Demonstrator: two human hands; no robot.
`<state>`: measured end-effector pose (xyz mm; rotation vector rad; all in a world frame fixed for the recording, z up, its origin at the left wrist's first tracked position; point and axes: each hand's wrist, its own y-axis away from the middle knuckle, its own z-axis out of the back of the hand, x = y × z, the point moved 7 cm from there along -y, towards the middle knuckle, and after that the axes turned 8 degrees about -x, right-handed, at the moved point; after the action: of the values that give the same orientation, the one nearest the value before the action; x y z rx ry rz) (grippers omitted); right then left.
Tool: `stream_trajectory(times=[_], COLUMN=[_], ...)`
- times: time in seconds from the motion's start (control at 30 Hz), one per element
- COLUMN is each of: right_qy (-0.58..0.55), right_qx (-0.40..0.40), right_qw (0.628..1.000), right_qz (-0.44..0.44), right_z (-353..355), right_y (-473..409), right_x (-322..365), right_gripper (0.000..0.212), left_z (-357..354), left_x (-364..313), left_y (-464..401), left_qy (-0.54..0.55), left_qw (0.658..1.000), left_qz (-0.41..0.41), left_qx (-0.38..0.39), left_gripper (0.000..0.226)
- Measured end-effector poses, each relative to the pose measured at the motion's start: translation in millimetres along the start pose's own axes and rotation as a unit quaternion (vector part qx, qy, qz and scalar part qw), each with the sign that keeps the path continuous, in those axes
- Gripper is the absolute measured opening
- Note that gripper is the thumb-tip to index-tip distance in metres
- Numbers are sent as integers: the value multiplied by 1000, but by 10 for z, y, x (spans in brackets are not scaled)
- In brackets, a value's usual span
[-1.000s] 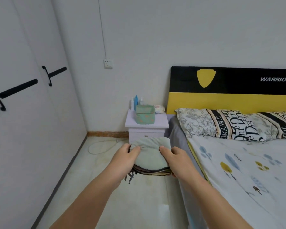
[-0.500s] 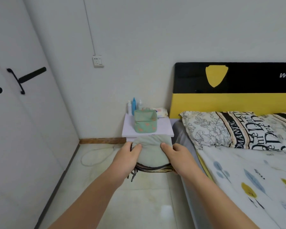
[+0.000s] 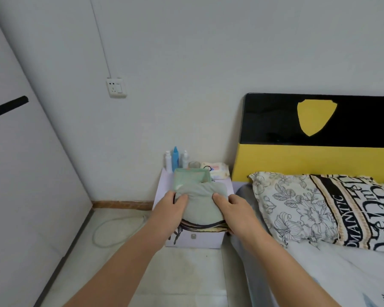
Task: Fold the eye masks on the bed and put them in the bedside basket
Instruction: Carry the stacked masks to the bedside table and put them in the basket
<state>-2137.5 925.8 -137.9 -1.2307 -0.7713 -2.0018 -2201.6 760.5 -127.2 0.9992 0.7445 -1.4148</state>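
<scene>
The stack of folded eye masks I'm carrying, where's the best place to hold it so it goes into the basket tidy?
Probably keep a grip on the stack of folded eye masks at its two opposite side edges, left hand from the left, right hand from the right, thumbs on top. The layers are loose at the near edge, so pinching them together should stop them fanning out over the basket.

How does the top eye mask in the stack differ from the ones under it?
The top eye mask is plain pale green with its whole upper face showing; the lower eye masks show only thin dark and yellowish edges. A thumb of each hand, left hand and right hand, presses on the top one. All are stacked, carried together.
</scene>
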Motion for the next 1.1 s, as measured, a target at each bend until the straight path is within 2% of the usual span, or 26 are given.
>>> stream_trajectory(times=[0.43,0.53,0.6,0.77,0.97,1.1], right_qy=[32,52,59,95,118,128], right_qx=[-17,-18,-12,6,33,54], right_qw=[999,998,997,993,989,985], right_qz=[-33,-40,-55,-77,-88,-101], right_z=[-672,-845,-947,-1156,-1376,-1511], right_y=[-1839,-2199,-2410,-2915,-3541,-3876], right_x=[42,3,-62,-255,-555,-813], right_gripper=[41,40,38,36,36,35], left_z=[-530,-647,-740,-1001,-1355,-1594], left_x=[120,184,225,406,652,874], left_y=[-2030,-2443,-2661,-3122,-3653,-3884], left_qy=[-21,-39,-44,-41,-68,-69], left_qw=[999,997,996,994,991,989], left_qz=[12,11,13,49,89,115], left_qx=[39,58,74,94,80,67], left_gripper=[29,13,11,13,26,26])
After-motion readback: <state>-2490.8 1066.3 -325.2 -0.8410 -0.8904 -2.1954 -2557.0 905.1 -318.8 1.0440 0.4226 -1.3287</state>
